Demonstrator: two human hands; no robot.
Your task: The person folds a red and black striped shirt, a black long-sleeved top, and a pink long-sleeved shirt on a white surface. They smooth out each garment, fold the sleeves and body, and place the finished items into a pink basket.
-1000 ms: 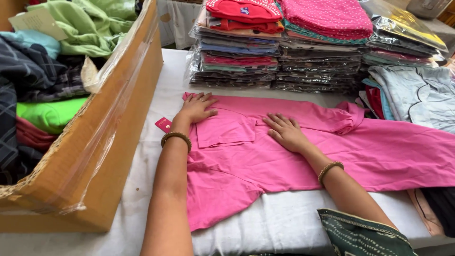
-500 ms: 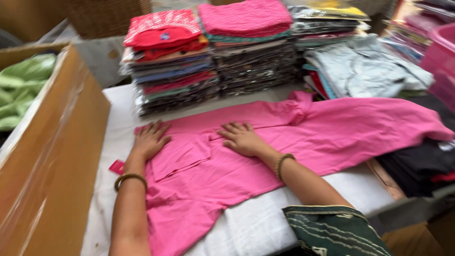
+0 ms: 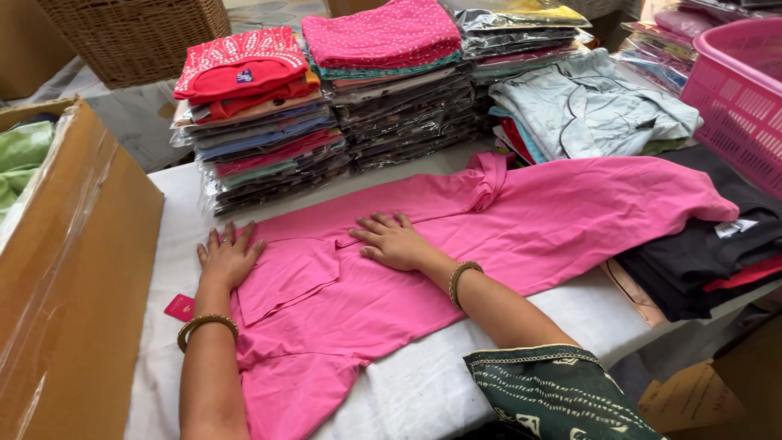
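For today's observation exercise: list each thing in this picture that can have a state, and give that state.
Pink garment: spread flat on the table, partly folded.
Left hand: flat, pressing the garment's edge.
Right hand: flat on the garment.
Cardboard box: open.
Packed clothes stacks: stacked, wrapped in plastic.
Pink basket: contents hidden.

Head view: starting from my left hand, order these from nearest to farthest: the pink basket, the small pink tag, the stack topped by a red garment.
From the left hand:
1. Small pink tag, just below the hand at the garment's left edge.
2. Stack topped by a red garment, behind the hand at the table's back.
3. Pink basket, far across at the right edge.
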